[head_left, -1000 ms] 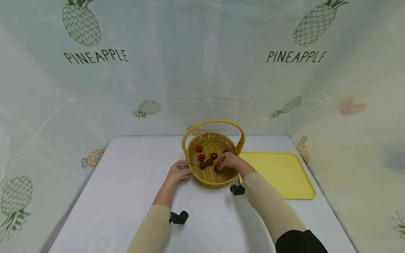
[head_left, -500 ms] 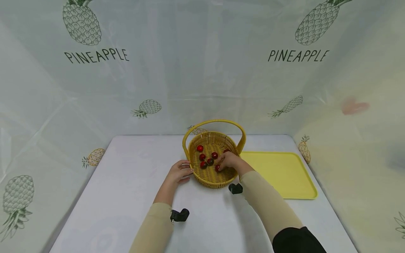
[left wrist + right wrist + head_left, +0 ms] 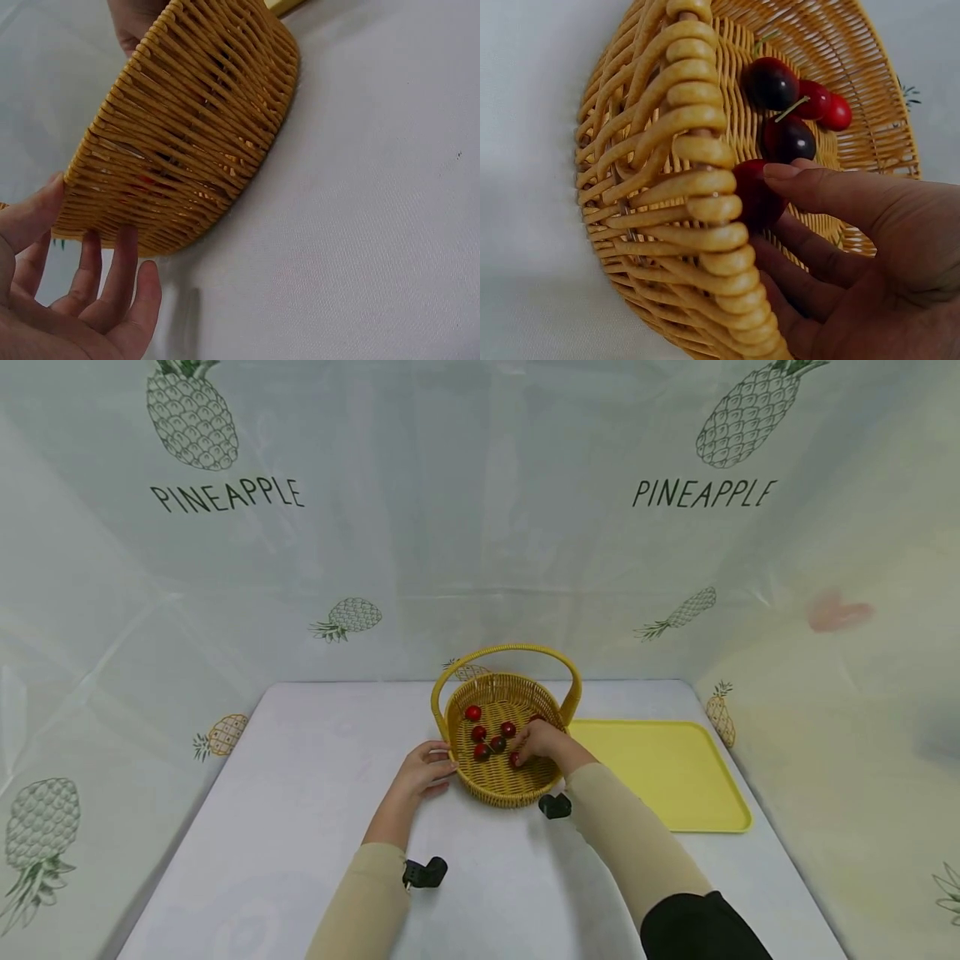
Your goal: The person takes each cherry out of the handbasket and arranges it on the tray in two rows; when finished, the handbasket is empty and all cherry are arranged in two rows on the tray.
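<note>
A round yellow wicker basket (image 3: 517, 789) with a tall arched handle holds several dark red cherries (image 3: 473, 713), some with green stems. My right hand (image 3: 543, 742) reaches over its right rim. In the right wrist view, my right thumb and fingers pinch one cherry (image 3: 754, 196) close to the rim; other cherries (image 3: 772, 84) lie beyond it. My left hand (image 3: 423, 770) rests against the basket's left side. In the left wrist view, the left thumb touches the rim of the basket (image 3: 187, 112), and the spread, lightly bent fingers lie by its wall.
A flat yellow tray (image 3: 667, 777) lies on the white table (image 3: 337, 735), right of the basket and partly behind the right forearm. A pineapple-printed curtain (image 3: 480, 527) hangs behind and beside the table.
My right wrist and forearm have shifted slightly left, while the fingers stay at the same cherry in the basket. The left hand, basket and tray keep their places.
</note>
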